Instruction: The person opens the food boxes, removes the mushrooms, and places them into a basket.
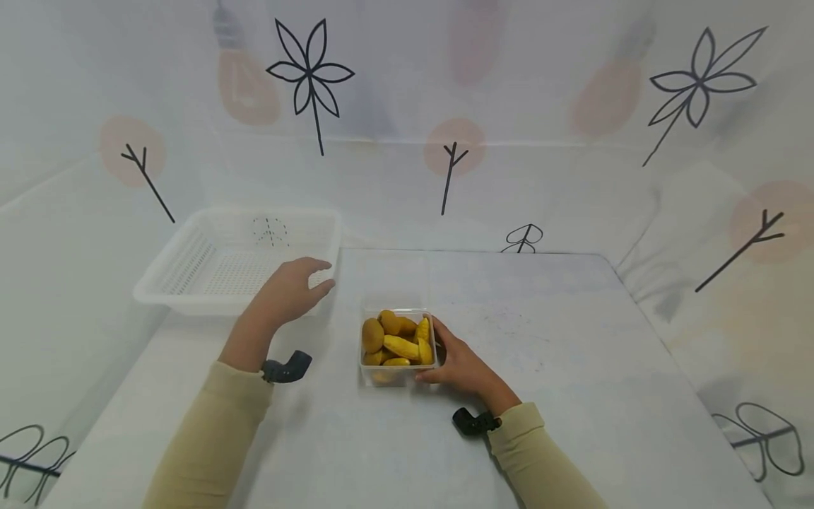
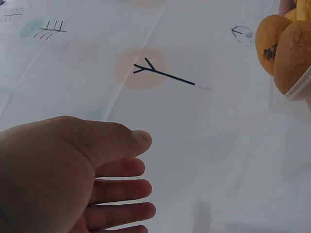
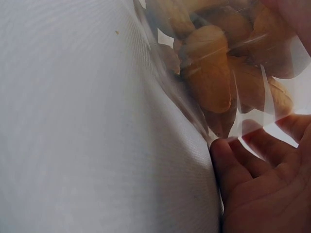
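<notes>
A clear plastic box (image 1: pixel 381 376) stands on the white table, heaped with small yellow and brown pieces (image 1: pixel 402 346) that look like fruit or vegetables; their exact kind is unclear. My right hand (image 1: pixel 463 362) holds the box by its right side, thumb at the front corner and fingers round the back. The right wrist view shows the fingers (image 3: pixel 248 155) against the see-through wall, low by the tabletop. My left hand (image 1: pixel 291 290) is apart from the box, in front of the white basket's right end, with loosely bent fingers (image 2: pixel 121 191) and nothing in them.
A white perforated plastic basket (image 1: pixel 152 291) sits at the back left of the table (image 1: pixel 540 339); I see nothing inside it. Behind the table and at its sides hangs a pale cloth (image 1: pixel 394 198) printed with plants and pink spots.
</notes>
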A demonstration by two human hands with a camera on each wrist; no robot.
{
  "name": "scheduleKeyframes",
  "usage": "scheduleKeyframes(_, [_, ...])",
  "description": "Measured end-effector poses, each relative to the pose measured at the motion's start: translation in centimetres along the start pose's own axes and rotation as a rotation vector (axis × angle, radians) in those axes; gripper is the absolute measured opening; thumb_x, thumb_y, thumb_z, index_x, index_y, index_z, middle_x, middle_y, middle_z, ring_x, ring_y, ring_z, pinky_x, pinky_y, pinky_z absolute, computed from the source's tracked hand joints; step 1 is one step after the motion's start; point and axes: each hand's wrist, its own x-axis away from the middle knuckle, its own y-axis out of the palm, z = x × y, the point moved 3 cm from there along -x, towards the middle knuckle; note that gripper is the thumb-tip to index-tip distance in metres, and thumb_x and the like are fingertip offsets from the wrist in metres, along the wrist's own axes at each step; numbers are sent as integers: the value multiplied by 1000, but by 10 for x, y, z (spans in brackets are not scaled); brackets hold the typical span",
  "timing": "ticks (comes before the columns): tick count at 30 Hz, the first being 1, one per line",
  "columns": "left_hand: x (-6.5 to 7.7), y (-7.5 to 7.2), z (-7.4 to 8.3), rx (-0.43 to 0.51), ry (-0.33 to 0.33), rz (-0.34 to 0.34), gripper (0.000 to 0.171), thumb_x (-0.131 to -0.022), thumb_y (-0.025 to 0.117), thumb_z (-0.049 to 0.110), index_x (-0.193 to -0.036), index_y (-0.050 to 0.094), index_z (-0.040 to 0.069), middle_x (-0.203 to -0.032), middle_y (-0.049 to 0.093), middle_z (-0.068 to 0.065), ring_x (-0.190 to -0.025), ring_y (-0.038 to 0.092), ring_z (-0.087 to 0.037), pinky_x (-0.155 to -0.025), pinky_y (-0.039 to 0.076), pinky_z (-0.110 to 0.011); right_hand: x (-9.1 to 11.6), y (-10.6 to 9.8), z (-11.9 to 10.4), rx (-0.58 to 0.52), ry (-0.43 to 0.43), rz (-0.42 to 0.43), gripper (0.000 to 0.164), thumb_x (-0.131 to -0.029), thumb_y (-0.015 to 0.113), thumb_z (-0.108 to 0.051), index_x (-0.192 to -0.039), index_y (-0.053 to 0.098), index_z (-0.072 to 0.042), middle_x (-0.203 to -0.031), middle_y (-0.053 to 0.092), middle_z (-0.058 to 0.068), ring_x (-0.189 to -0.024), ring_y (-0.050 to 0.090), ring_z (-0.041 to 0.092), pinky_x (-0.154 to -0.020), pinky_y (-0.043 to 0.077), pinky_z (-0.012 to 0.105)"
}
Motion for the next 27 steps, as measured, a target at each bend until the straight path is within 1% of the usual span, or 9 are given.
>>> scheduleKeyframes(7, [3,12,5,24,26,-22,48,-97,53,37,-138,53,11,-144,51,-12,-137,42,-34,-112,36,-53,0,0,1,9,-8,-5,119,-69,85,-47,-156,6,-29,-161,22,2,-148,24,25,-121,20,51])
scheduleKeyframes(11, [5,17,7,29,41,-36,48,-97,54,38,-138,53,12,-143,52,-12,-134,46,-34,-110,38,-54,1,0,0,10,-9,-7,119,-69,85,-47,-157,7,-28,-161,22,2,-148,25,26,-120,22,50])
scheduleKeyframes(15, [7,22,10,38,36,-48,50,-95,56,39,-139,53,15,-143,52,-11,-131,48,-33,-108,41,-53,1,0,0,7,-13,-5,119,-69,85,-45,-157,7,-27,-161,23,3,-148,26,27,-120,23,51])
scheduleKeyframes(18, [9,25,14,38,52,-51,50,-95,58,40,-139,53,16,-143,52,-10,-131,49,-32,-108,42,-52,1,-1,-1,5,-20,-3,119,-69,85,-45,-157,8,-26,-161,23,4,-147,26,28,-120,23,52])
scheduleKeyframes(24, [12,33,21,59,95,-67,52,-93,61,39,-139,52,15,-142,53,-8,-131,49,-30,-109,42,-51,0,-1,-1,13,-9,-6,119,-69,85,-47,-156,7,-29,-161,22,1,-148,25,25,-120,22,49])
scheduleKeyframes(27, [14,37,23,54,113,-77,53,-93,61,39,-138,53,13,-142,53,-9,-132,48,-30,-110,41,-50,1,-1,-1,12,-14,-7,119,-69,85,-47,-157,7,-28,-161,22,1,-148,25,25,-120,22,50])
